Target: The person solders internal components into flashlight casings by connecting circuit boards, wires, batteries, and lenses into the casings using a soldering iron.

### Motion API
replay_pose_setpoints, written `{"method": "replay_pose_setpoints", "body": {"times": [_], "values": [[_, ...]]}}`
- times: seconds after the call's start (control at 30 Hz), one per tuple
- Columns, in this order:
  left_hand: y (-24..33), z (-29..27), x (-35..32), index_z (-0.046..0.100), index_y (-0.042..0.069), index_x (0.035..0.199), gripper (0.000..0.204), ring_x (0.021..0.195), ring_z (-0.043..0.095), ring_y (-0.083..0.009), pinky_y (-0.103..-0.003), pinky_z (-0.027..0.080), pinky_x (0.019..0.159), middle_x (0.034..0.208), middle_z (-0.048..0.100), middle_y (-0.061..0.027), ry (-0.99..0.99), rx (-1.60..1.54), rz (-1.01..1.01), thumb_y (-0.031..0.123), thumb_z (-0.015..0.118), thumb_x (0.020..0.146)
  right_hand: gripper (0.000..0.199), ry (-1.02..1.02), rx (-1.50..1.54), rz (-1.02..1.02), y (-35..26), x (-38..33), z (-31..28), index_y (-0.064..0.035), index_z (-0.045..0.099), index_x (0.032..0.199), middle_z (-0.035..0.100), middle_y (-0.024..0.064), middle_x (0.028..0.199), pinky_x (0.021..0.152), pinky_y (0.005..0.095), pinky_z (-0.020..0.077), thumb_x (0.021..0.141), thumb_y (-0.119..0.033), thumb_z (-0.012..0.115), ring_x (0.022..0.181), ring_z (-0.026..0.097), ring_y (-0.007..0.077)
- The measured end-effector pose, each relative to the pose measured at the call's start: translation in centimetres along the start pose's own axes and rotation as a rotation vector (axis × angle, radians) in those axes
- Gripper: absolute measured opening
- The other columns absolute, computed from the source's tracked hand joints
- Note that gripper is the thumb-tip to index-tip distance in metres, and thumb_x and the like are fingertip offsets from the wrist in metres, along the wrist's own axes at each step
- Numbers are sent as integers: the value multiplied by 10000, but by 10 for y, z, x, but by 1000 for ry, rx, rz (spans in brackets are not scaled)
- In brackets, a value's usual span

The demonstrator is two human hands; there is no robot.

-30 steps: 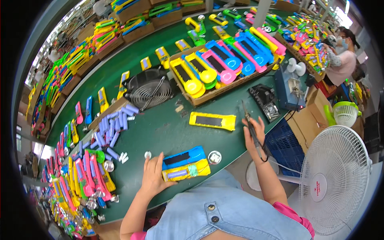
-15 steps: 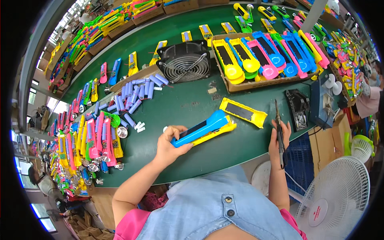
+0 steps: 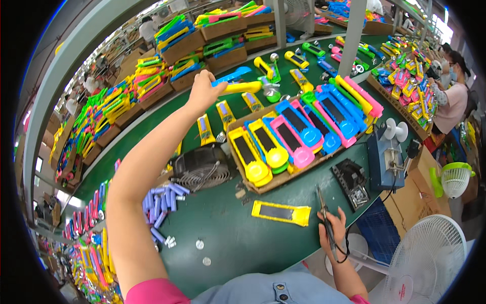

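Note:
My left hand (image 3: 204, 95) reaches far out over the green line at the back, its fingers closed round a blue flashlight casing (image 3: 234, 76) and a yellow casing half (image 3: 244, 87) beneath it. Just beyond their tips is a round silver reflector with green plastic (image 3: 271, 92). At the near right, my right hand (image 3: 331, 233) is wrapped round a soldering iron (image 3: 327, 220), tip pointing up and away. A yellow casing half with a dark panel (image 3: 281, 213) lies on the table to the left of the iron.
A cardboard box (image 3: 276, 185) of coloured casings stands mid-table, beside a black metal-grilled fan (image 3: 201, 169). Purple battery cells (image 3: 161, 205) are heaped at left. A black tray (image 3: 351, 183) and a blue bench device (image 3: 383, 167) stand at right. A white fan (image 3: 430, 253) is near.
My left hand has carried the blue and yellow casings from the near table up and away to the far line. My right hand, still holding the soldering iron, sits slightly lower in the picture.

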State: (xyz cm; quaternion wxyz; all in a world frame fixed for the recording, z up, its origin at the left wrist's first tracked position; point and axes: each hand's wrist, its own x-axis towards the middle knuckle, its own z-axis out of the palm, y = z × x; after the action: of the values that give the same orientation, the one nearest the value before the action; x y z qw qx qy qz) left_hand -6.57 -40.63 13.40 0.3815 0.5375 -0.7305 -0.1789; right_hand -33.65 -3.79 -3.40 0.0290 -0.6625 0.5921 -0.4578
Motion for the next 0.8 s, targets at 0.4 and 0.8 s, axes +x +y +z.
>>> {"method": "replay_pose_setpoints", "body": {"times": [0.4,0.8], "values": [[-71,140,63,546,54,1081,384,1186,409,-320,-400,359,974,1247,457,-164,-152,958,888,168,622,723,304,-57,-7,112,3,-7,-2,-68,569,997,635,73,846,978,464,302,723,-187,627,735,597,212],[11,44,78,547,61,880,240,882,533,-276,-375,408,798,845,569,-115,-236,908,1072,105,614,654,312,-72,-53,83,-3,10,1,-49,508,1021,656,68,935,998,467,285,740,-115,627,793,621,226]]}}
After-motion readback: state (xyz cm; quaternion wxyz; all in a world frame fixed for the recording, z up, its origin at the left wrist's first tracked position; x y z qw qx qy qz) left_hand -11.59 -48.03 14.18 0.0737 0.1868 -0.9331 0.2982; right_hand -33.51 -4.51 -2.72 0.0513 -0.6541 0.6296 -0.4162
